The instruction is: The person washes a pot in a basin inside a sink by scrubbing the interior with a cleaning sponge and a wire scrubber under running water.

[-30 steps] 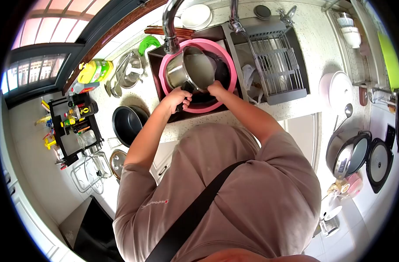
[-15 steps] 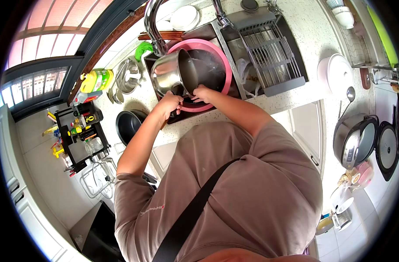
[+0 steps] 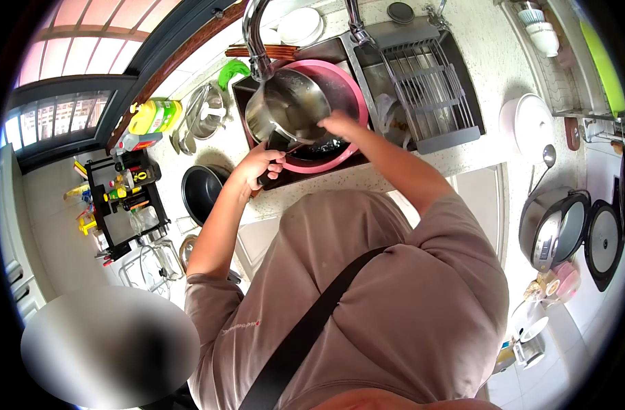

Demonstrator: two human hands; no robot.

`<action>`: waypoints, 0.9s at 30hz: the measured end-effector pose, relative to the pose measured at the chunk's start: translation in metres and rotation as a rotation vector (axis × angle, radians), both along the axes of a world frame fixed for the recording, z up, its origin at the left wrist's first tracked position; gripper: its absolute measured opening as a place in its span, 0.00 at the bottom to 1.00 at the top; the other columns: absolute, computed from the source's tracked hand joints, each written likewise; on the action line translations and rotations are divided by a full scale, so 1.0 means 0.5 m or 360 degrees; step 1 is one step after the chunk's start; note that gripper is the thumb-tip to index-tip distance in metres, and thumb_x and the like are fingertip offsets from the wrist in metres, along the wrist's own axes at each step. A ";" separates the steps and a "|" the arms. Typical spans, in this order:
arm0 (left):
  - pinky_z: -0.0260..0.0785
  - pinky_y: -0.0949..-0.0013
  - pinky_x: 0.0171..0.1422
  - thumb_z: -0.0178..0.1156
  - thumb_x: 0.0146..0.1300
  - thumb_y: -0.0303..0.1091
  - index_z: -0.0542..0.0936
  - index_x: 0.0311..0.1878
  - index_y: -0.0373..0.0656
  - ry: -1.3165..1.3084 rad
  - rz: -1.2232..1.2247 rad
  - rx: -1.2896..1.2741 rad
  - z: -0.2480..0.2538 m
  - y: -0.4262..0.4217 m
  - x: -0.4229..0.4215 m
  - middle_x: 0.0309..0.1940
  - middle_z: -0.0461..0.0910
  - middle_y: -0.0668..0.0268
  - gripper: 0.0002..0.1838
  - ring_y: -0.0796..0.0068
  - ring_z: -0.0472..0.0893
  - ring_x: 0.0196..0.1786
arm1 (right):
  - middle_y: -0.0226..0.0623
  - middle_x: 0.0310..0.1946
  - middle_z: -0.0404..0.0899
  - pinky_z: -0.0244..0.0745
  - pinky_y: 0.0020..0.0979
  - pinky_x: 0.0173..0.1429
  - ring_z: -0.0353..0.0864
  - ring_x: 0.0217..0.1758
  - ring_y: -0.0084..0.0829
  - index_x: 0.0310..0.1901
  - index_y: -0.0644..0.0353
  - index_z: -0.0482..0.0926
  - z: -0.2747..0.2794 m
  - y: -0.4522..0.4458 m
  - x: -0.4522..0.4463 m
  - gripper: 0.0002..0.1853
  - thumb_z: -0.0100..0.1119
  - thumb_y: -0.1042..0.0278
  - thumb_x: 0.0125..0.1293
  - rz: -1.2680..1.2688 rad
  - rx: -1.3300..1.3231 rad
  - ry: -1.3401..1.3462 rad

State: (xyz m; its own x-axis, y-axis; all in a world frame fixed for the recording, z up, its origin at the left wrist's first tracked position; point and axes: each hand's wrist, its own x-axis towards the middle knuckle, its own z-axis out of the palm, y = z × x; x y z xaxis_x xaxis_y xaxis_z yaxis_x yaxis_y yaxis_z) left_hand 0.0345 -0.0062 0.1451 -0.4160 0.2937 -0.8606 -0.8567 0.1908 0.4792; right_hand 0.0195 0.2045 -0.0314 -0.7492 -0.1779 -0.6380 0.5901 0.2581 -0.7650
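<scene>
A steel pot (image 3: 295, 102) is held over the pink basin (image 3: 359, 113), its opening turned up toward me and its left side under the curved faucet (image 3: 257, 58). My left hand (image 3: 261, 166) is wrapped round the pot's black handle (image 3: 277, 145). At the pot's right rim is my right hand (image 3: 338, 125), its fingers bent against the edge and partly blurred. Dark, wet contents show in the basin below the pot. Whether water runs from the faucet is hard to make out.
Right of the basin, a grey drying rack (image 3: 432, 89) spans the second sink. A black pot (image 3: 201, 193) stands on the counter at left, near a yellow bottle (image 3: 155, 117). White plates (image 3: 301, 27) lie behind the sink. A rice cooker (image 3: 551, 225) is at far right.
The pot has gone from tipped sideways to opening upward, beneath the faucet. My right hand has moved right and a little up with the rim. My left hand still grips the handle.
</scene>
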 end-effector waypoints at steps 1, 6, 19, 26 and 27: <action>0.52 0.83 0.16 0.53 0.62 0.24 0.62 0.41 0.43 0.0003 0.0017 0.0015 -0.011 -0.015 0.002 0.24 0.67 0.70 0.10 0.87 0.63 0.18 | 0.58 0.41 0.79 0.74 0.38 0.51 0.80 0.48 0.47 0.48 0.74 0.75 0.048 0.034 -0.023 0.27 0.62 0.58 0.54 0.0155 0.0338 0.0144; 0.53 0.85 0.16 0.52 0.64 0.27 0.67 0.31 0.43 -0.0230 0.0406 0.0663 -0.063 -0.031 0.033 0.23 0.66 0.74 0.06 0.90 0.62 0.18 | 0.47 0.52 0.73 0.69 0.45 0.57 0.70 0.58 0.46 0.45 0.62 0.75 0.163 0.110 -0.091 0.16 0.57 0.61 0.58 -0.0156 0.1392 0.1803; 0.54 0.84 0.18 0.52 0.63 0.24 0.65 0.39 0.44 -0.0119 0.0630 0.0914 -0.164 -0.018 0.077 0.24 0.66 0.73 0.07 0.89 0.62 0.19 | 0.46 0.41 0.75 0.68 0.41 0.50 0.72 0.53 0.42 0.33 0.63 0.81 0.171 0.151 -0.126 0.10 0.52 0.68 0.54 0.0367 0.2087 0.1434; 0.52 0.84 0.18 0.52 0.62 0.25 0.67 0.30 0.42 -0.0126 0.0700 0.1037 -0.167 -0.028 0.089 0.23 0.66 0.74 0.05 0.90 0.62 0.19 | 0.50 0.39 0.78 0.71 0.43 0.53 0.76 0.46 0.48 0.38 0.60 0.81 0.161 0.036 -0.147 0.15 0.63 0.58 0.55 0.0698 0.0748 0.1585; 0.51 0.85 0.18 0.52 0.62 0.26 0.67 0.30 0.42 -0.0094 0.0676 0.1065 -0.168 -0.031 0.086 0.23 0.66 0.74 0.05 0.90 0.62 0.19 | 0.47 0.38 0.77 0.70 0.41 0.54 0.75 0.47 0.47 0.40 0.61 0.80 0.163 0.021 -0.143 0.14 0.63 0.62 0.55 0.0706 0.0689 0.1652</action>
State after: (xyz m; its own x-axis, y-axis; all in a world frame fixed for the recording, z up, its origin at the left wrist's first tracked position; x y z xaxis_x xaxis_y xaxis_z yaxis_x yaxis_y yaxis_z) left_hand 0.0777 -0.0219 0.0611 -0.5678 0.5828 -0.5814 -0.8191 -0.4705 0.3283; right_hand -0.0522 0.2150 0.0501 -0.8679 -0.4699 0.1609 -0.4588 0.6344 -0.6221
